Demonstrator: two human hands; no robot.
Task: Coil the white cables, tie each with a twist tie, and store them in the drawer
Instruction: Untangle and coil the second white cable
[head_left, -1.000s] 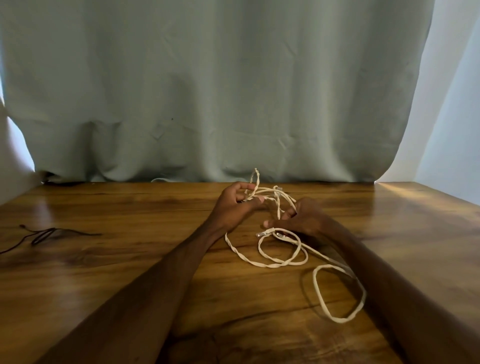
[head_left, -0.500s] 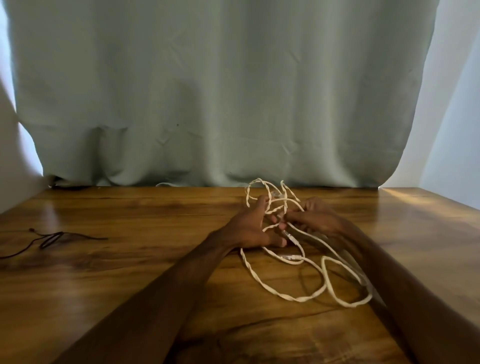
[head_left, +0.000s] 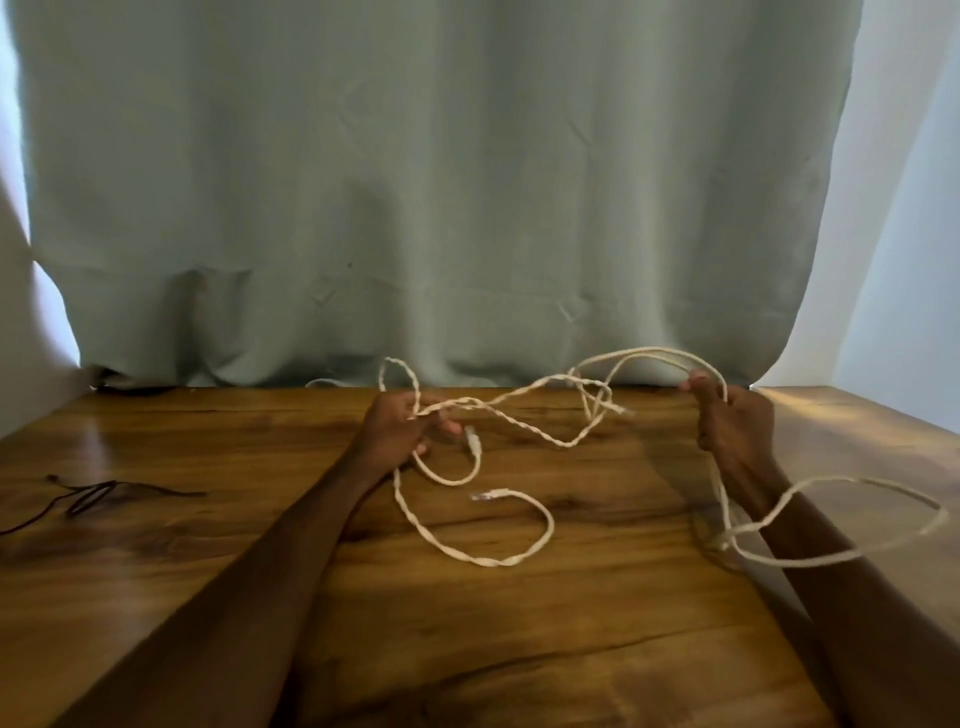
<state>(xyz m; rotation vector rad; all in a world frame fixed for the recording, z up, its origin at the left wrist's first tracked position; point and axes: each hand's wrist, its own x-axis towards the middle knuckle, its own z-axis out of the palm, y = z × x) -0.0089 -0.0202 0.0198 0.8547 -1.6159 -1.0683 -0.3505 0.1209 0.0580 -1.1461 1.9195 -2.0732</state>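
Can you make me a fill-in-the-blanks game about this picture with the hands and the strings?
1. Both hands are holding white ____.
2. The left hand and right hand are held far ____.
3. The dark twist ties lie on the wooden ____.
4. Behind the table hangs a pale green ____.

Missing words: cables; apart; table; curtain

Bare forearms, no sleeves, 2 hands.

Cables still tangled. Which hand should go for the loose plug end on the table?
Left, probably. The left hand sits just beside the loose plug end on the table; the right hand is raised far off, gripping the white cables.
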